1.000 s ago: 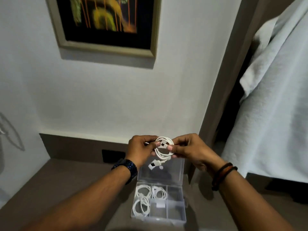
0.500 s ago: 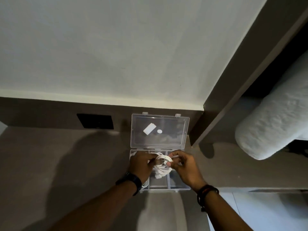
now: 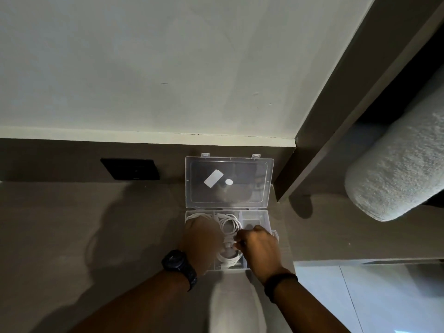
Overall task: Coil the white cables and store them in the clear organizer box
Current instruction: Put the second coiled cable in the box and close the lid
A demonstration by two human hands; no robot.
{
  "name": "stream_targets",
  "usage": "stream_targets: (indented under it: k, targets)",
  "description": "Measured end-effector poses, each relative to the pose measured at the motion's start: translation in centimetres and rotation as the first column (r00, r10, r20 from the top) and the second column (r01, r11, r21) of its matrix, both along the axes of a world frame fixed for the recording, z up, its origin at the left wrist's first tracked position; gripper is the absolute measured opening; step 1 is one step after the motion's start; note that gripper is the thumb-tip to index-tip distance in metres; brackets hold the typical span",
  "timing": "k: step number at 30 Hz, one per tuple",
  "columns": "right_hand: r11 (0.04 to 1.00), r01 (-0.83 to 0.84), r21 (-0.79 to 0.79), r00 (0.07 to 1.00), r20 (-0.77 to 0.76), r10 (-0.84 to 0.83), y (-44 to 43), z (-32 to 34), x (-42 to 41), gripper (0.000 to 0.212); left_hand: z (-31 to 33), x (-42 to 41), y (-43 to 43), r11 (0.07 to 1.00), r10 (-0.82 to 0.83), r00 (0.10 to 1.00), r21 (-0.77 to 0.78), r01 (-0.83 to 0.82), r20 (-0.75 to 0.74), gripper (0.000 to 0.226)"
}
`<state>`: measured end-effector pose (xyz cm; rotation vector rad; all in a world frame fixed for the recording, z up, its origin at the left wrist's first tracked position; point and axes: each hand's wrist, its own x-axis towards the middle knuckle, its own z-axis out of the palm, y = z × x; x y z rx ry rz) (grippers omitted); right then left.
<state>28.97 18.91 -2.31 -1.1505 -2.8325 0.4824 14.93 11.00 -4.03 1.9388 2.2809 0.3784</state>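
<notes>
The clear organizer box (image 3: 256, 216) lies on the brown counter with its lid (image 3: 229, 180) standing open against the back wall. My left hand (image 3: 203, 243) and my right hand (image 3: 260, 248) are both down over the box's near compartments, pinching a coiled white cable (image 3: 228, 257) that sits in the near middle compartment. Another coiled white cable (image 3: 230, 224) lies in the far middle compartment. More white cable (image 3: 198, 215) shows at the far left, partly hidden under my left hand. The far right compartment looks empty.
A black wall socket plate (image 3: 131, 169) sits left of the box on the low brown backsplash. A dark wooden frame (image 3: 336, 116) rises to the right, with a rolled white towel (image 3: 396, 174) beyond it. The counter edge drops to a pale floor (image 3: 360, 296) at lower right.
The view has tipped down from the wall picture to the box. Both hands have lowered the coiled cable from mid-air into the box's near middle compartment.
</notes>
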Motion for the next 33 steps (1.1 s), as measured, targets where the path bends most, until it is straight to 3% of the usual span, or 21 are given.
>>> stream_targets:
  k: [1, 4, 6, 8, 11, 12, 15, 18, 21, 25, 28, 30, 33]
  targets:
    - [0.999, -0.013, 0.038, 0.999, 0.039, 0.012, -0.1, 0.2, -0.2, 0.002, 0.0, 0.0, -0.1, 0.999, -0.029, 0.999, 0.014, 0.03, -0.038, 0.021]
    - [0.99, -0.074, 0.123, 0.994, 0.09, 0.063, -0.4, 1.2, -0.5, 0.032, 0.0, 0.0, -0.2, 0.996, -0.091, 0.988, 0.014, 0.093, -0.122, 0.022]
    - [0.976, -0.127, 0.174, 0.986, 0.129, 0.105, -0.7, 1.4, -0.4, 0.036, 0.1, 0.2, -0.2, 0.993, -0.117, 0.983, -0.035, 0.113, -0.142, 0.021]
    - [0.971, -0.155, 0.182, 0.978, 0.167, 0.125, -1.2, 1.1, -0.3, 0.035, 0.2, 0.4, 0.0, 0.997, -0.075, 0.99, -0.038, 0.071, -0.117, 0.02]
    - [0.977, -0.13, 0.171, 0.981, 0.165, 0.102, -1.8, 0.3, -0.1, 0.035, 0.4, 1.1, 0.4, 0.987, 0.144, 0.987, -0.076, -0.138, 0.074, 0.034]
    - [0.978, -0.125, 0.169, 0.981, 0.165, 0.096, -1.9, 0.2, -0.1, 0.033, 0.5, 1.1, 0.4, 0.981, 0.191, 0.979, -0.029, -0.189, 0.071, 0.036]
    - [0.969, -0.155, 0.193, 0.973, 0.197, 0.116, -1.8, 0.2, 0.3, 0.016, 0.5, 1.1, -0.1, 0.993, 0.112, 0.993, -0.049, -0.111, 0.024, 0.033]
    - [0.974, -0.127, 0.189, 0.989, 0.098, 0.11, -1.8, 0.6, 1.2, 0.016, 0.2, 0.6, -1.2, 0.999, 0.021, 1.0, 0.025, -0.021, 0.0, 0.018]
    - [0.996, -0.001, 0.084, 0.991, -0.13, 0.012, -1.2, 0.8, 1.6, 0.017, -0.3, 0.1, -1.4, 0.979, 0.064, 0.993, 0.188, -0.082, 0.1, 0.018]
    - [0.967, 0.236, -0.1, 0.912, -0.32, -0.256, 1.9, 1.3, 0.8, 0.013, 1.1, -2.3, 0.4, 0.875, 0.308, 0.873, 0.247, -0.416, 0.379, 0.035]
    - [0.903, 0.383, -0.193, 0.827, -0.363, -0.429, 4.7, 1.8, -0.7, 0.033, 2.0, -5.2, 2.8, 0.773, 0.495, 0.755, 0.179, -0.609, 0.43, 0.059]
    - [0.851, 0.429, -0.302, 0.782, -0.347, -0.518, 6.1, 2.1, -1.7, 0.054, 2.7, -6.6, 4.4, 0.749, 0.533, 0.659, 0.067, -0.66, 0.531, 0.082]
    - [0.75, 0.428, -0.505, 0.732, -0.294, -0.615, 7.9, 2.5, -2.6, 0.077, 3.4, -7.8, 6.0, 0.762, 0.483, 0.525, -0.041, -0.646, 0.7, 0.081]
